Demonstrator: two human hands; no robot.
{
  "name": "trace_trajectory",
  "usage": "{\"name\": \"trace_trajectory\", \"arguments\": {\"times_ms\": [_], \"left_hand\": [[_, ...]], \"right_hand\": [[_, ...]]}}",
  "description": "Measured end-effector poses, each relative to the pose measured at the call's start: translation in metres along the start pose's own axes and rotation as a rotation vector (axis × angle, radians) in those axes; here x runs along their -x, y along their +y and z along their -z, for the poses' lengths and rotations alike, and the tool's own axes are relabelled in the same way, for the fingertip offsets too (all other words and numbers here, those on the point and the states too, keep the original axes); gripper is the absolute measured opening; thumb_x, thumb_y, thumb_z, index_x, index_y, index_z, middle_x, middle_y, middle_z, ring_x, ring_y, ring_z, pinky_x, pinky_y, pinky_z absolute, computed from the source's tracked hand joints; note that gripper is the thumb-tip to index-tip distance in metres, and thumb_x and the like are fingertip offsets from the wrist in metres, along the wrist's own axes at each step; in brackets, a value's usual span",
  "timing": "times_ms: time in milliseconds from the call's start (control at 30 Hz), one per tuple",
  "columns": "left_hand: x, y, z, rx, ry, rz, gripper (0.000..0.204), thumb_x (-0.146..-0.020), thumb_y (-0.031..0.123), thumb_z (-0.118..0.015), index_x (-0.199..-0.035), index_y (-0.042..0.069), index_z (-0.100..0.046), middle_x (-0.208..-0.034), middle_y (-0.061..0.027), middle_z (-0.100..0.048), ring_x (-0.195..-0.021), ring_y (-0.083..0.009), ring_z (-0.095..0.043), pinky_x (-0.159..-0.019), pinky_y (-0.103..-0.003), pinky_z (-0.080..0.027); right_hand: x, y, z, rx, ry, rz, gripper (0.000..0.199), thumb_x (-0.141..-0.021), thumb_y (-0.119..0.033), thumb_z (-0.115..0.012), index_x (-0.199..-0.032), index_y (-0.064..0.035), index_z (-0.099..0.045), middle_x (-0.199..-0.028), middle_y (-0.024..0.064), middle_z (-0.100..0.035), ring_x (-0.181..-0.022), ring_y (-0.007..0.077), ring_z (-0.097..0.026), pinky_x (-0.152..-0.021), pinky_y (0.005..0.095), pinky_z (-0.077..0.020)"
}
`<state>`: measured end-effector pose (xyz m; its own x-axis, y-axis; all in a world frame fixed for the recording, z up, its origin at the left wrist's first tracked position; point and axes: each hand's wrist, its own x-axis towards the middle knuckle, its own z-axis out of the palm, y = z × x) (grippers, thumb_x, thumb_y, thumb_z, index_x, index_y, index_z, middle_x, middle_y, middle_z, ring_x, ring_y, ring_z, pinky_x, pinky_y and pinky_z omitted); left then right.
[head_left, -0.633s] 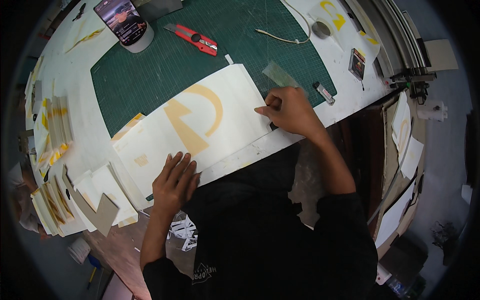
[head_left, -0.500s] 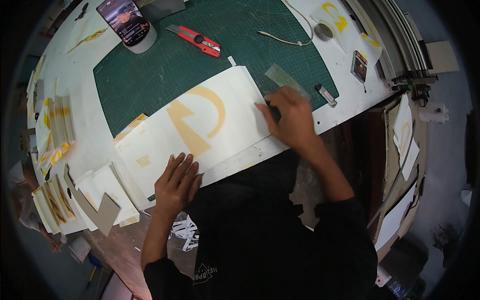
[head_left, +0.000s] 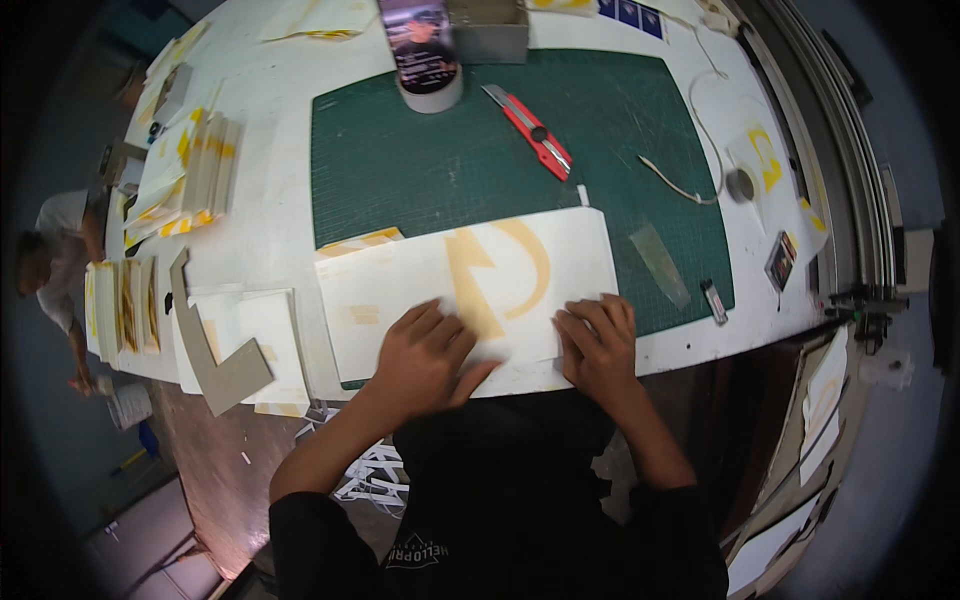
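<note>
A white sheet (head_left: 390,310) with a pale yellow printed design lies on the near part of the green cutting mat (head_left: 400,150). My left hand (head_left: 425,360) is over its near edge, slightly blurred, fingers bent and thumb held apart, nothing seen in it. At the sheet's near right corner, my right hand (head_left: 600,345) has its fingers curled together on the paper, covering that corner. A yellow-striped piece (head_left: 365,240) shows from under the far left edge. Beyond the sheet lies a red utility knife (head_left: 535,135) with its blade out.
A phone (head_left: 418,50) leans on a white roll (head_left: 432,90). Right of the sheet are a clear strip (head_left: 660,265), a lighter (head_left: 714,302) and a small box (head_left: 781,262). Paper stacks (head_left: 195,180) and an angled grey board (head_left: 215,350) sit left. Another person (head_left: 70,240) is at far left.
My view has shifted, so the table appears farther right and more level. My right hand has come down onto the sheet's near right corner. My left hand has moved rightward along the near edge.
</note>
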<state>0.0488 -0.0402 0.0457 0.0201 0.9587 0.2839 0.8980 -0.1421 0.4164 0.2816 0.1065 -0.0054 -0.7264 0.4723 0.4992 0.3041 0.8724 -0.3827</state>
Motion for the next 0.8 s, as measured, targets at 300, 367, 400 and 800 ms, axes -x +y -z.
{"name": "trace_trajectory", "arguments": {"times_ms": [300, 367, 400, 800], "left_hand": [[-0.115, -0.038, -0.069, 0.132, 0.113, 0.114, 0.026, -0.087, 0.019, -0.082, -0.105, 0.005, -0.069, -0.116, -0.0130, -0.064, -0.114, -0.0339, -0.059, -0.099, -0.046, -0.045], [-0.119, -0.036, -0.069, 0.146, 0.061, 0.127, 0.025, -0.088, 0.020, -0.081, -0.105, 0.006, -0.070, -0.115, -0.0120, -0.064, -0.114, -0.0333, -0.059, -0.099, -0.046, -0.044], [-0.119, -0.037, -0.068, 0.150, 0.047, 0.134, 0.025, -0.088, 0.020, -0.081, -0.105, 0.006, -0.070, -0.115, -0.0115, -0.064, -0.114, -0.0330, -0.059, -0.099, -0.045, -0.044], [-0.130, -0.032, -0.061, 0.195, -0.051, 0.157, 0.022, -0.086, 0.009, -0.082, -0.103, 0.002, -0.070, -0.115, -0.0123, -0.066, -0.112, -0.0337, -0.062, -0.097, -0.043, -0.050]], "right_hand": [[0.002, 0.000, 0.005, 0.039, -0.068, -0.018, 0.028, -0.078, -0.004, -0.080, -0.104, -0.0063, -0.074, -0.111, 0.0081, -0.069, -0.100, 0.0295, -0.065, -0.101, 0.0525, -0.0467], [0.002, 0.001, 0.007, 0.040, -0.101, -0.002, 0.028, -0.081, -0.011, -0.083, -0.107, -0.0062, -0.073, -0.114, 0.0092, -0.068, -0.104, 0.0298, -0.065, -0.103, 0.0538, -0.0458], [0.002, 0.002, 0.011, 0.043, -0.118, 0.003, 0.029, -0.083, -0.014, -0.084, -0.108, -0.0062, -0.073, -0.116, 0.0097, -0.068, -0.107, 0.0300, -0.064, -0.104, 0.0544, -0.0454], [0.003, 0.020, 0.036, -0.135, -0.262, 0.126, 0.035, -0.084, -0.027, -0.084, -0.110, -0.0063, -0.073, -0.130, 0.0126, -0.064, -0.125, 0.0300, -0.059, -0.117, 0.0596, -0.0391]]}}
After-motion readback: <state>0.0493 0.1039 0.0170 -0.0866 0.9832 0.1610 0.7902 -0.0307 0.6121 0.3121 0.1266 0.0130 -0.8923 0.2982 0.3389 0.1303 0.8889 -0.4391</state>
